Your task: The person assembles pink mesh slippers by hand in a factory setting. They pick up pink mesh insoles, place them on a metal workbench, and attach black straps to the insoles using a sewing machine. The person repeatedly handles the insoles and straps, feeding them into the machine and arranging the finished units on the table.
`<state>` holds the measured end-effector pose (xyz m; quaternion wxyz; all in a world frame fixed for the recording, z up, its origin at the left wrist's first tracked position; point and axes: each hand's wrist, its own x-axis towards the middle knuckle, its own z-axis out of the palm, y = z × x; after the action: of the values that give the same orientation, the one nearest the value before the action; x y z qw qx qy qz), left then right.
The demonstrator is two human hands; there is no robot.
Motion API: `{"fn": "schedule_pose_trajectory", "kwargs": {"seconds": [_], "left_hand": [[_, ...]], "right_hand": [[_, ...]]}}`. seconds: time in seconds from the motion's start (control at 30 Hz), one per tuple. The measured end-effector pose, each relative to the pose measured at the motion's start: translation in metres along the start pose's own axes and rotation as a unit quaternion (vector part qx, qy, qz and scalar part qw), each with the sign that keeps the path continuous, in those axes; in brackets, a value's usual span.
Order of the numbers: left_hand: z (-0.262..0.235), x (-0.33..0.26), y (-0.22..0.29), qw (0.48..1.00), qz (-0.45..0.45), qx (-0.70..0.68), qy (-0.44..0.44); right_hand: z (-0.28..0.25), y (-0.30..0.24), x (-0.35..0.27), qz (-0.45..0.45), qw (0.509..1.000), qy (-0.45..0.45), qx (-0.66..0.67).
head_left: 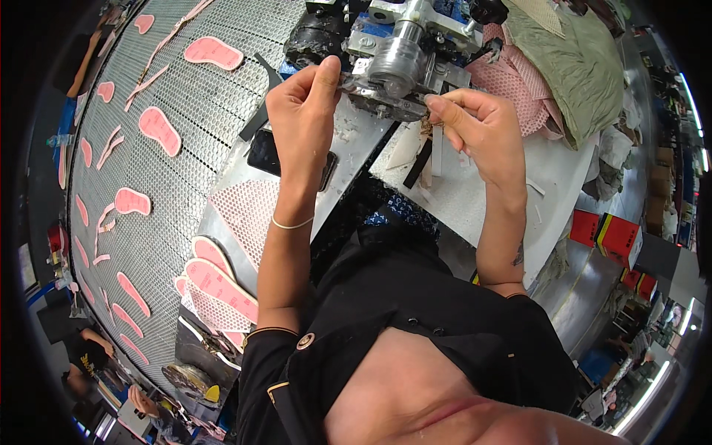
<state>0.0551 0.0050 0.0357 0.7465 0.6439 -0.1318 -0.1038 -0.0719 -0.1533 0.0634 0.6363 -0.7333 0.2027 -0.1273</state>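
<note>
Both my hands are raised to a metal machine (397, 63) with a shiny roller above a flat metal plate (386, 104). My left hand (305, 107) is closed in a pinch at the plate's left end, thumb up. Opposite it, my right hand (482, 130) pinches with thumb and forefinger by the plate's right end. Whatever lies between the fingers of either hand is too small or hidden to make out. Under the right side of the plate, light strips and scraps (419, 152) hang or lie on the white work surface (552, 163).
A mesh conveyor (174, 182) on the left carries several pink insoles (160, 132) and thin pink offcuts. More insoles (221, 288) are stacked near my left elbow, by perforated pink sheet (248, 211). A dark phone (265, 152) lies beside my left wrist. Green cloth (575, 70) covers pink material at right.
</note>
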Motion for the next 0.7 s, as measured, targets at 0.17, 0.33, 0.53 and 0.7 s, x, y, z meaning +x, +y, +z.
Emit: {"fn": "schedule_pose_trajectory", "kwargs": {"seconds": [0.17,0.33,0.53,0.7], "left_hand": [[-0.004,0.002,-0.006,0.999,0.006,0.040,0.005],[-0.006,0.005,-0.010,0.999,0.025,0.040,0.017],[-0.007,0.006,-0.007,0.994,0.075,0.072,0.021],[-0.002,0.000,0.023,0.989,0.102,0.106,0.023]], "right_hand": [[0.000,0.005,0.004,0.015,1.000,-0.019,0.019],[0.004,0.001,0.006,0.012,0.999,-0.016,0.028],[0.007,0.003,0.003,0.015,0.999,0.001,0.045],[0.004,-0.025,-0.006,-0.021,0.999,0.030,0.025]]}}
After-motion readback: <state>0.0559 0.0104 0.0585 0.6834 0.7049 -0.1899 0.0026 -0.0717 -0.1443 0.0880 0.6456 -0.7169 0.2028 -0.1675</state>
